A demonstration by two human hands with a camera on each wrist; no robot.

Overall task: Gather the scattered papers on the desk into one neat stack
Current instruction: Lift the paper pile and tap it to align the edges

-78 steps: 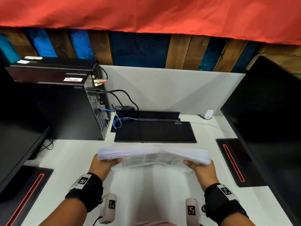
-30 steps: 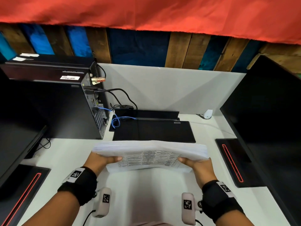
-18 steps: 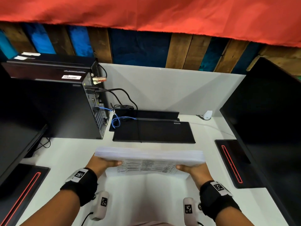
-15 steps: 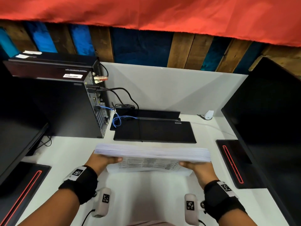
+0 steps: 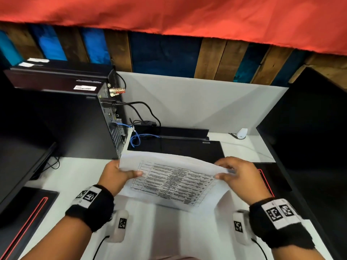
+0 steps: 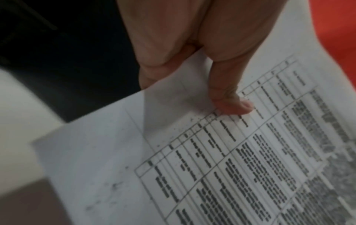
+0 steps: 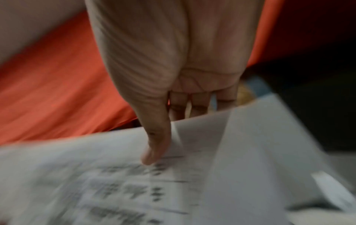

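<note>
Papers (image 5: 174,180) hang over the white tabletop (image 5: 78,173), pinched by both hands' fingers (image 5: 138,173); red cloth (image 5: 169,14) drapes above plank wall (image 5: 212,59).

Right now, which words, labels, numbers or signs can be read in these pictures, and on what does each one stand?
None can be read.
Printed table on the papers: blurred.
White label on the computer case: too small.
Wristband markers: square patterns, no words.
</note>
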